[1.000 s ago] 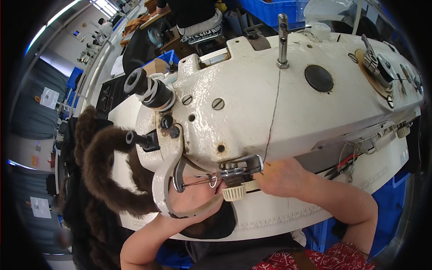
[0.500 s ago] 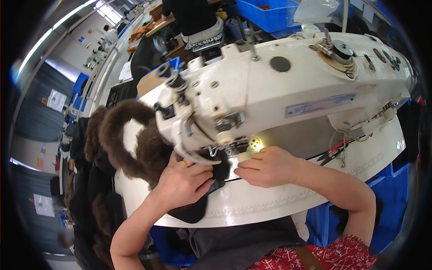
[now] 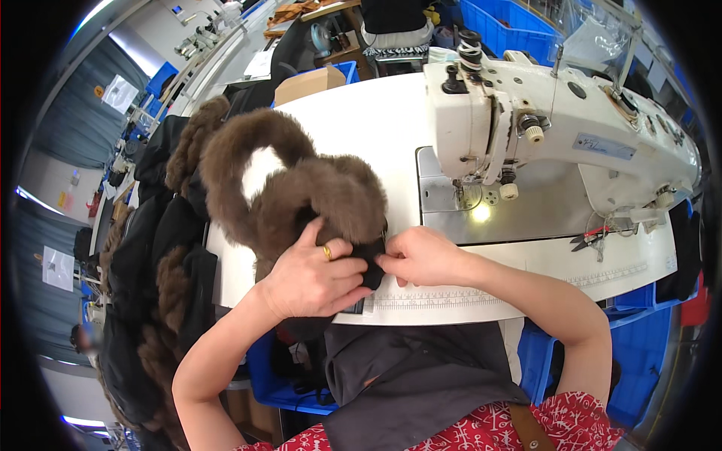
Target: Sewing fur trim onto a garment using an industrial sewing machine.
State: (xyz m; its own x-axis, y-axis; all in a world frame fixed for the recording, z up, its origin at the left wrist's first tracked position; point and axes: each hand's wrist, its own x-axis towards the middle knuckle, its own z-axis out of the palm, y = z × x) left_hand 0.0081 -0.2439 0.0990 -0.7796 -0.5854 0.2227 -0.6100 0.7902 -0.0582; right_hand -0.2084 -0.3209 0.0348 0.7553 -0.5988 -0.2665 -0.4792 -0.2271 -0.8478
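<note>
My left hand (image 3: pixel 316 278), with a gold ring, is closed on a black fabric piece (image 3: pixel 371 263) joined to brown fur trim (image 3: pixel 338 188), which lies in loops on the white table (image 3: pixel 350 113). My right hand (image 3: pixel 420 258) pinches the black fabric's edge with bent fingers, left of the sewing machine's metal bed plate (image 3: pixel 526 225). The white sewing machine (image 3: pixel 556 128) stands at the upper right, its small light shining on the plate below the needle. Red-handled scissors (image 3: pixel 590 234) lie under the machine's right end.
Black fur-trimmed garments (image 3: pixel 143 233) are heaped along the left side. Blue bins (image 3: pixel 504 22) sit behind the machine and below the table. A cardboard box (image 3: pixel 308 83) is at the back. A printed ruler (image 3: pixel 481 293) runs along the front edge. Another person (image 3: pixel 395 22) is at the far top.
Both hands and the fur-trimmed piece have moved left, out from under the machine's needle area. The camera's view has shifted, so the machine now appears smaller and farther right.
</note>
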